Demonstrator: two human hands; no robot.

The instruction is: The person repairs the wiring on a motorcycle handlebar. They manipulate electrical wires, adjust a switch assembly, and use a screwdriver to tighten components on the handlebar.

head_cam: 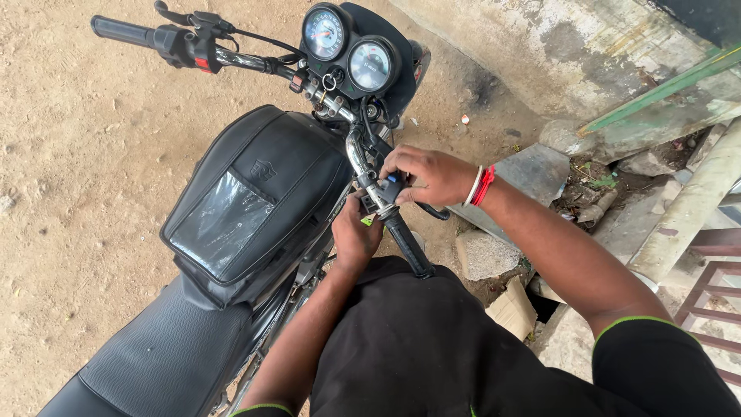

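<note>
A black motorcycle (255,193) stands on sandy ground, its handlebar turned toward me. My right hand (428,176) grips the switch housing (390,189) on the right handlebar from above, with a red and white band at its wrist. My left hand (355,235) reaches up from below and touches the same housing, fingers curled against it. Below both hands the black right grip (409,247) sticks out toward me. Whether either hand holds a tool is hidden.
Two round gauges (347,46) sit above the black tank bag (255,197). The left grip and lever (162,35) point to the upper left. Broken concrete blocks (486,255), rubble, a pale pipe (695,208) and a metal frame (714,301) lie at the right.
</note>
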